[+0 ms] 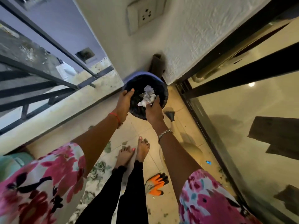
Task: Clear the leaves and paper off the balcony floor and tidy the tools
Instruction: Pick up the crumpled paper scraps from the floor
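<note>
Now I see the left hand [125, 101] gripping the bin [145, 88] rim; right hand [153, 110] on the opposite edge, fingers seemingly pinching crumpled paper [148, 96] inside. Orange gloves [156, 183] lie below.

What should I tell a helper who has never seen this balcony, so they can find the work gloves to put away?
Start at the dark sliding door track along the floor's right side, then look at the tiled floor beside the person's right leg. The gloves lie there in a heap, bright orange and black, unlike the dull green leaf scraps around them.
</note>
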